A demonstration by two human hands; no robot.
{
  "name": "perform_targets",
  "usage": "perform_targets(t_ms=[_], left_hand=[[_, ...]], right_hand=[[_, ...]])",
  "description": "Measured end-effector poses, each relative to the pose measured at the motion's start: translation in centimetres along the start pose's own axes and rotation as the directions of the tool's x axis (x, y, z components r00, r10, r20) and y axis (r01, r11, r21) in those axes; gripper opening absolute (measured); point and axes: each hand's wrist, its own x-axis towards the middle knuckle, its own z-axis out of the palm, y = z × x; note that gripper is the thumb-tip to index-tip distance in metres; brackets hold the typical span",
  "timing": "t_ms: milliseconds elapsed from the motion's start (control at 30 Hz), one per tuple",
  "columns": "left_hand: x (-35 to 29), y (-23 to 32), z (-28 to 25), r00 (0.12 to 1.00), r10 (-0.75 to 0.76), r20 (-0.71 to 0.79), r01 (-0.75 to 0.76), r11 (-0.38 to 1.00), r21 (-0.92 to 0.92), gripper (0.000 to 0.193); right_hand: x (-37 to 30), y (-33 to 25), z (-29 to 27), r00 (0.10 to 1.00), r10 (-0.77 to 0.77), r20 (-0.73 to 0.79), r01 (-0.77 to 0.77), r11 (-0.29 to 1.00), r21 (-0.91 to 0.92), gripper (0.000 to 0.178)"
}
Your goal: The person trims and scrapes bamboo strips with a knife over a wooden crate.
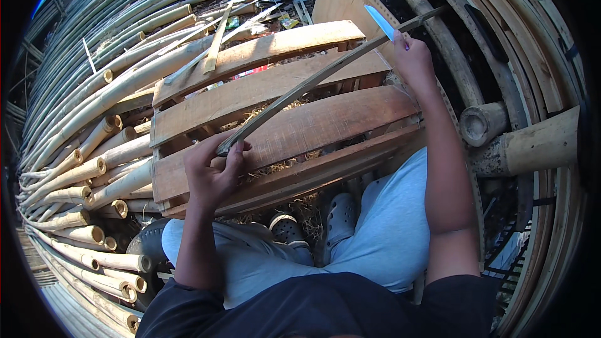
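A long, narrow bamboo strip (313, 81) slants above the slatted wooden pallet (294, 126), rising from lower left to upper right. My left hand (216, 166) is closed around its lower end, thumb on top. Near the strip's upper part, my right hand (412, 56) grips a knife (379, 22) by its purple handle. The knife's pale blade points up and left and crosses the strip close by; whether the edge touches the wood I cannot tell. The fingers behind the handle are partly hidden.
Many bamboo poles (125, 144) are stacked along the left, cut ends toward me. A flat bamboo sliver (218, 40) lies across the pallet's far slats. A brown board (344, 0) stands behind it. Thick bamboo (541, 141) and long curved strips crowd the right. Litter (288, 9) lies at the back.
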Motion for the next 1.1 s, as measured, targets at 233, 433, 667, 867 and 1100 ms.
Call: perform_targets(t_ms=[233,433,667,867,1100], left_hand=[[0.2,0.2,0.2,0.998,0.054,-0.037,-0.052,0.998,0.044,0.016],[0.4,-0.2,-0.1,1.0,0.011,-0.022,-0.011,1.0,-0.009,0.018],[0.5,0.0,-0.1,0.997,0.046,-0.056,-0.045,0.999,0.026,0.02],[0.4,-0.4,-0.1,0.996,0.032,-0.081,-0.031,0.999,0.016,0.021],[0.4,-0.3,0.1,0.992,0.057,-0.11,-0.051,0.997,0.056,0.017]], right_hand=[[0.3,0.3,0.8,1.0,-0.022,-0.004,0.022,1.0,0.006,0.06],[0.6,-0.5,-1.0,0.934,0.224,0.279,-0.307,0.901,0.307,0.048],[-0.2,-2.3,-0.7,0.968,0.178,0.174,-0.212,0.956,0.201,0.056],[-2.8,-3.8,0.4,0.94,0.069,0.335,-0.119,0.984,0.13,0.058],[-2.7,-3.3,0.1,0.929,0.054,0.365,-0.11,0.985,0.134,0.054]])
